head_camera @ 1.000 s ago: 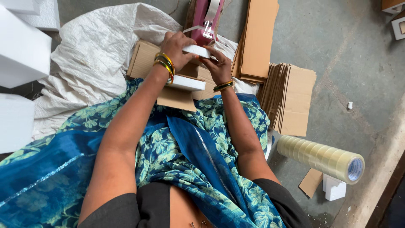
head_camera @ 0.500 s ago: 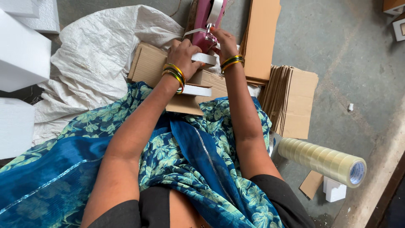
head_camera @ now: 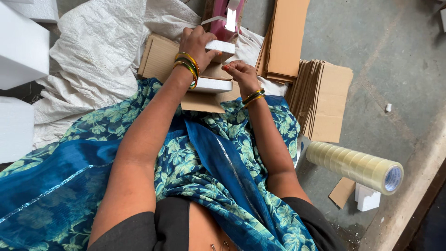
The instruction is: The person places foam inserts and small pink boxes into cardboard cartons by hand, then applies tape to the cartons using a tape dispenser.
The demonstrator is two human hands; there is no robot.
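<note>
From the left I see white foam blocks (head_camera: 21, 46) on the floor, then a white woven sack (head_camera: 100, 56). My left hand (head_camera: 197, 42) grips a white foam piece (head_camera: 222, 47) above a flat cardboard sheet (head_camera: 160, 58); my right hand (head_camera: 241, 74) rests curled beside a second foam piece (head_camera: 211, 85). Cardboard stacks (head_camera: 325, 100) and tape rolls (head_camera: 355, 166) lie right.

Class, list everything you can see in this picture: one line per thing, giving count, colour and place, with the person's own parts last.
White foam blocks: three, white, far left.
Small white foam piece: one, in left hand.
Second white foam slab: one, on lap.
Flat brown cardboard sheets: stack, right of lap.
White woven sack: one, floor, top left.
Pink object: one, top centre.
Clear tape rolls: one stack, right floor.
Blue floral cloth: covering lap.
Left hand: grip on foam piece.
Right hand: beside the slab.
</note>
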